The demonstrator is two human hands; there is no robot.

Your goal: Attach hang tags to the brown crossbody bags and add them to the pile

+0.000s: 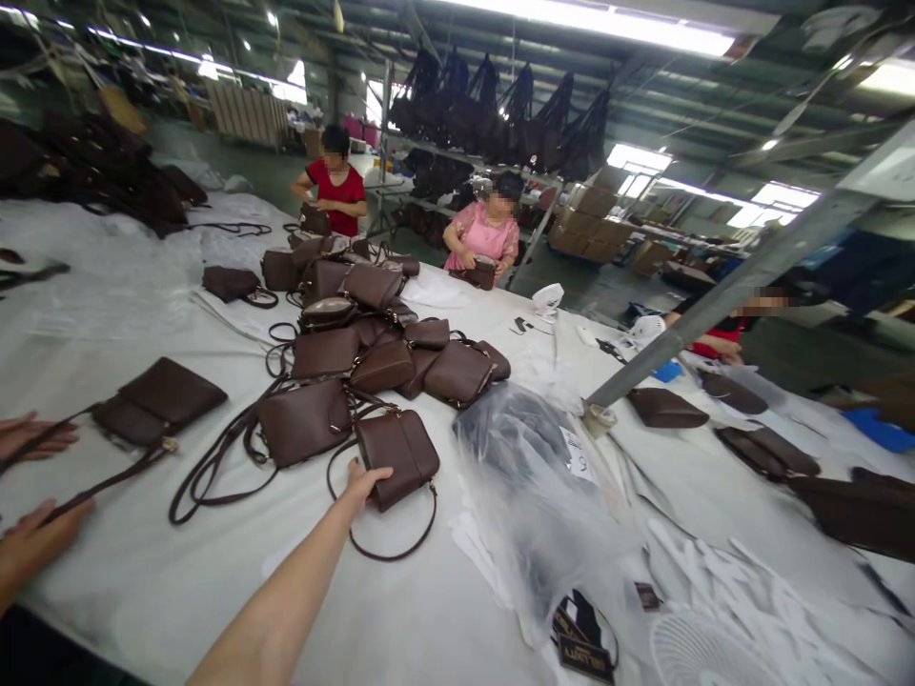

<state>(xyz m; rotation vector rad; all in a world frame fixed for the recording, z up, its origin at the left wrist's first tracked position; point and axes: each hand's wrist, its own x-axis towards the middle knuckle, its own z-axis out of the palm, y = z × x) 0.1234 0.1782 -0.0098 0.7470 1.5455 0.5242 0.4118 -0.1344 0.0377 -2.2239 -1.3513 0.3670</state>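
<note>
My left hand (363, 484) reaches in from the bottom and grips a dark brown shoulder bag (398, 457) by its near left edge. The thumb lies over the front; the other fingers are mostly hidden at the bag's edge. This bag has a front seam, and its thin strap (400, 555) loops out on the white table (335, 610). Just behind it lies another brown bag (304, 424) with a long coiled strap. Beyond that is a heap of similar brown bags (386, 362). My right hand is out of view.
At far left, a co-worker's two hands (43, 538) are at the strap of a brown bag (168, 395). Clear plastic wrapping (529, 495) lies right of my bag, near a metal post (715, 310). Black tags (582, 653) and a white fan (704, 653) are at the front. Other workers stand beyond.
</note>
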